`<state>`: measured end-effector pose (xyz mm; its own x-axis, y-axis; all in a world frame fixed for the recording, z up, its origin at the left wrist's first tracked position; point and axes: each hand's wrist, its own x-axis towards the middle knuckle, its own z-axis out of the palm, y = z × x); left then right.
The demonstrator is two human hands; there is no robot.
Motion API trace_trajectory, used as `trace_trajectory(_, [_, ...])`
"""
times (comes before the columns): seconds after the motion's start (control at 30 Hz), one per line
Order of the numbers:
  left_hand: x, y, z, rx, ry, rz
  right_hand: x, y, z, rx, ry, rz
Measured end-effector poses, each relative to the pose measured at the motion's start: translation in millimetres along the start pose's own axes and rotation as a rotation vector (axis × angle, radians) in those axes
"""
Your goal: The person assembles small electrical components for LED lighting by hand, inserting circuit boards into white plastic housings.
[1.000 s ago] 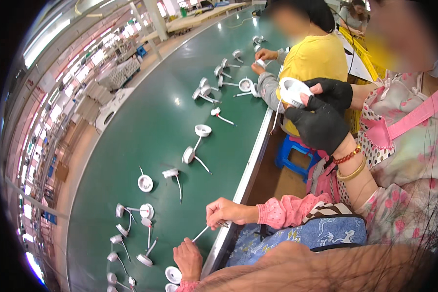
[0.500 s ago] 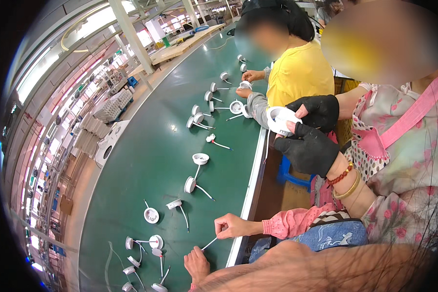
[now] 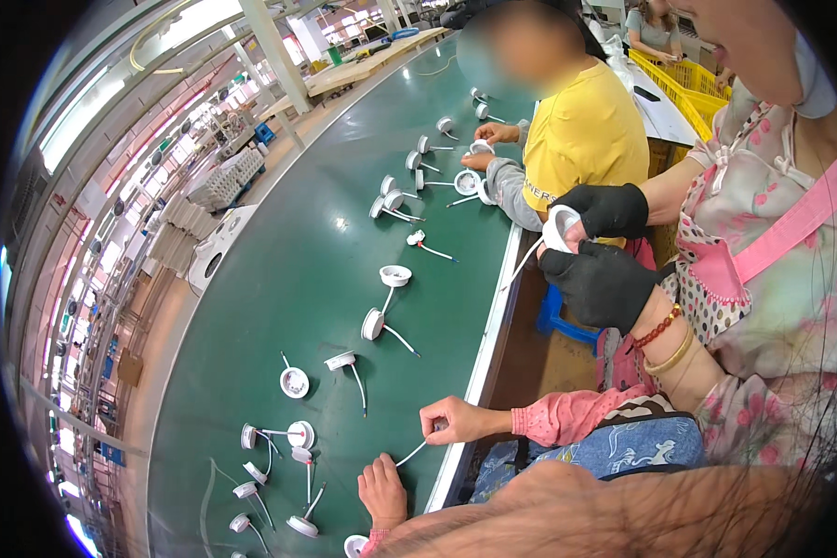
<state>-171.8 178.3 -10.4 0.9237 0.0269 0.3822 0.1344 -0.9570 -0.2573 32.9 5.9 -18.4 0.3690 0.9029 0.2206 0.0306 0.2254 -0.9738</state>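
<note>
Near the table's right edge, my right hand, in a pink sleeve, pinches a thin white wire between thumb and fingers. The wire slants down to my left hand, whose fingers curl down just above the green tabletop. Whatever lies under those fingers is hidden. By my left wrist, partly cut off by the lower edge, is a white round fitting. Left of my hands lie several more white round fittings with short wires, among them one on its side and one showing its inside.
A co-worker's black-gloved hands hold a white ring-shaped fitting beside the green table. Farther up, a person in yellow handles another. Yellow crates stand at upper right. Loose hair crosses the lower right.
The whole view has shifted slightly, bringing the fitting by my left wrist into sight. The gloved co-worker has tilted the ring-shaped fitting. My hands keep nearly the same pose around the wire.
</note>
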Motion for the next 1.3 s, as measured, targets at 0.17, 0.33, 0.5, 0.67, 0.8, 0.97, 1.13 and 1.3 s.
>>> trace_trajectory(0.17, [1.6,0.7,-0.7,-0.042,0.013,-0.04,1.0,1.2,1.5,-0.021,0.017,-0.06])
trace_trajectory(0.33, [2.2,2.5,-7.4,-0.034,0.014,-0.052,-1.3,-4.0,0.6,-0.064,-0.013,-0.051])
trace_trajectory(0.5, [-17.1,-10.3,-10.1,0.048,-0.002,-0.008,-0.3,4.1,15.1,0.022,-0.035,0.005])
trace_trajectory(0.67, [-36.5,-6.6,-28.0,-0.034,0.024,-0.107,7.0,-10.8,24.8,0.188,-0.07,0.168])
trace_trajectory(0.8, [-55.4,-0.5,-39.1,-0.958,-0.083,-0.617,14.9,-10.3,38.1,0.114,-0.117,0.049])
trace_trajectory(0.97, [-88.0,0.2,-91.0,-1.208,-0.468,-0.84,20.8,-19.0,59.9,0.013,-0.296,-0.004])
trace_trajectory(1.13, [-85.5,3.1,-106.1,-0.482,-0.025,-0.548,34.6,-32.9,70.8,0.092,-0.362,0.136])
trace_trajectory(1.3, [-125.7,25.6,-116.8,-0.262,0.112,-0.52,41.9,-39.1,98.6,0.269,-0.466,0.451])
